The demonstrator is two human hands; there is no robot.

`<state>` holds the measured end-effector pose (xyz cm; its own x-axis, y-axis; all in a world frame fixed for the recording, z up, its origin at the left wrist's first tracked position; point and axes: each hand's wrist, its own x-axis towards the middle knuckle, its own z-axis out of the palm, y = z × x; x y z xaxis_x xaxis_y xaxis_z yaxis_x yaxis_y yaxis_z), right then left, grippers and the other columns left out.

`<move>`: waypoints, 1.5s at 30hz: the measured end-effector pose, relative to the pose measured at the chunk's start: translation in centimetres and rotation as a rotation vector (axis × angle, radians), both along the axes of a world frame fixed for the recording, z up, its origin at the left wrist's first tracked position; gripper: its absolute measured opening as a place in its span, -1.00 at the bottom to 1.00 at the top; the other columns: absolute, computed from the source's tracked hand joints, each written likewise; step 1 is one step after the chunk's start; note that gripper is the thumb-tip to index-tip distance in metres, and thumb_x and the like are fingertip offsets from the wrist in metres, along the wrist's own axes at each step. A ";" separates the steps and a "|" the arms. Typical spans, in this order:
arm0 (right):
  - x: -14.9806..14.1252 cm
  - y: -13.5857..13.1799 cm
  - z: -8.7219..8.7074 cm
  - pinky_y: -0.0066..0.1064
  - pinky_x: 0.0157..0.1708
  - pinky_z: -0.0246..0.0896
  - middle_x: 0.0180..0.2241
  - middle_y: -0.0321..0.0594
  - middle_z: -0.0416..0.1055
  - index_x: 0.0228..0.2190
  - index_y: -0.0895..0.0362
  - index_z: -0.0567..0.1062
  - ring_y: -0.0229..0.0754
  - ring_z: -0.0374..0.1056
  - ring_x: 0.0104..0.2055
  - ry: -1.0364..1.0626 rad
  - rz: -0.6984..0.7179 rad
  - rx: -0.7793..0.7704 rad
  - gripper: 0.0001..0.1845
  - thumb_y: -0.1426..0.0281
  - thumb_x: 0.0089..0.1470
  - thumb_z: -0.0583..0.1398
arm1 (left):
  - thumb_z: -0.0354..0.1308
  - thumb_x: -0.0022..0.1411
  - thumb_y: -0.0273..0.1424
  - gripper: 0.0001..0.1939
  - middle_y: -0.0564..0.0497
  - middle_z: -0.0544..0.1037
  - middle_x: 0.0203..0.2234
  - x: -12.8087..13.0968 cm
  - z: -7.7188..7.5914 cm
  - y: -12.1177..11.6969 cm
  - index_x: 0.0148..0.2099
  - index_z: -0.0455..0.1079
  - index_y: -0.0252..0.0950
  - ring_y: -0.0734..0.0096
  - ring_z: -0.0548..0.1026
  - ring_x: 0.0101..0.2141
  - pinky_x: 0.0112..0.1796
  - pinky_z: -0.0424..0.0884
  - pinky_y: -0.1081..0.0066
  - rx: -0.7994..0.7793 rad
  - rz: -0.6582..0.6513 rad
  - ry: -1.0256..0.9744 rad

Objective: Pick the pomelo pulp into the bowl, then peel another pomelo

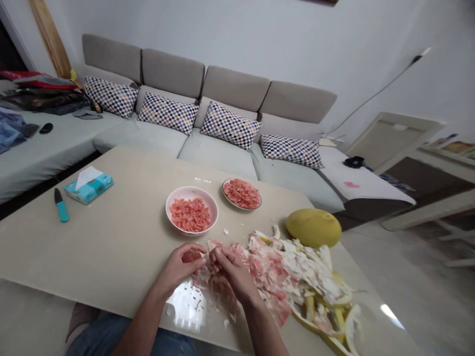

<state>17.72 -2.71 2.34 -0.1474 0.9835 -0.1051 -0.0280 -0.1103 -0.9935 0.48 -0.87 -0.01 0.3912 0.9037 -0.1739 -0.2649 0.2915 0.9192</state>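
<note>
My left hand (180, 267) is curled round a reddish piece of pomelo flesh (191, 255) near the front of the table. Beside it, my right hand (233, 271) is closed in a pinch, its fingertips close to the left ones; what lies between them is too small to make out. Under and right of my hands spreads a heap of pink membrane (265, 269), running into white pith and yellow peel (311, 269). Beyond my hands, a white bowl (177, 194) contains loose pink pomelo pulp (190, 215). A smaller dark-rimmed plate (237, 205) carries more pulp.
A whole yellow pomelo (313, 227) lies right of the plate, behind the peel. On the left of the table (122, 237) are a blue tissue pack (91, 187) and a teal-handled knife (61, 207). A sofa (218, 148) with checked cushions stands behind the table.
</note>
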 end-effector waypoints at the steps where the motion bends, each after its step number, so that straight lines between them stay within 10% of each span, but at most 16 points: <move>1: -0.2 0.2 0.1 -0.45 -0.51 -0.08 -0.59 -0.39 0.16 -0.51 0.13 0.37 -0.31 0.05 -0.54 0.008 0.024 -0.016 -0.50 -0.05 0.13 0.16 | 0.40 0.03 -0.31 -0.70 -0.05 0.59 -0.42 0.1 -0.1 0.1 -0.17 0.54 -0.30 0.32 0.51 -0.37 -0.33 0.38 0.42 0.028 0.018 0.015; 9: -1.2 0.7 0.5 -0.48 -0.56 -0.15 -0.62 -0.43 0.06 -0.57 0.11 0.30 -0.34 -0.05 -0.57 -0.129 -0.013 -0.022 -0.42 -0.15 0.01 0.19 | 0.40 -0.01 -0.38 -0.90 -0.10 0.58 -0.33 0.2 -0.6 0.5 -0.38 0.62 -0.28 0.22 0.50 -0.27 -0.19 0.39 0.33 0.212 0.196 0.068; 26: -0.5 0.9 -0.8 -0.49 -0.59 -0.19 -0.65 -0.49 -0.03 -0.56 0.10 0.28 -0.37 -0.14 -0.61 -0.005 -0.212 -0.025 -0.46 -0.10 -0.03 0.24 | 0.37 0.03 -0.37 -0.90 -0.08 0.55 -0.35 -0.2 0.1 0.3 -0.40 0.59 -0.30 0.28 0.47 -0.31 -0.24 0.36 0.40 0.200 0.069 0.041; 36: 4.5 -1.9 -1.6 -0.29 -0.29 0.24 -0.37 -0.15 0.53 -0.35 0.09 0.57 -0.07 0.39 -0.33 -0.799 -0.362 0.309 -0.67 0.12 0.18 0.15 | 0.38 0.00 -0.26 -0.79 -0.02 0.57 -0.45 -1.5 1.8 0.1 -0.36 0.55 -0.29 0.32 0.46 -0.39 -0.29 0.34 0.40 0.109 0.155 0.136; 40: 6.2 -4.3 -3.0 -0.31 -0.40 0.23 -0.52 -0.18 0.46 -0.50 0.10 0.50 -0.12 0.34 -0.47 -0.970 -0.380 0.275 -0.57 0.11 0.25 0.08 | 0.34 0.03 -0.23 -0.81 -0.03 0.59 -0.38 -2.3 4.4 3.0 -0.35 0.56 -0.24 0.24 0.47 -0.33 -0.22 0.33 0.36 0.265 0.328 0.327; 45: 7.3 -5.5 -3.9 -0.16 -0.03 0.29 -0.06 -0.01 0.47 -0.10 0.12 0.52 0.01 0.39 -0.02 -0.982 -0.471 0.491 -0.69 0.29 0.24 0.07 | 0.39 -0.16 -0.46 -0.81 0.01 0.58 -0.33 -1.8 6.0 9.3 -0.39 0.56 -0.17 0.20 0.45 -0.22 -0.08 0.27 0.35 0.355 0.442 0.466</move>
<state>25.04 -8.26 -1.51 0.1718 0.8856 0.4315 0.8312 0.1048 -0.5460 -1.29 8.46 6.04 -0.0661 0.9929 0.0990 0.1525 -0.0880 0.9844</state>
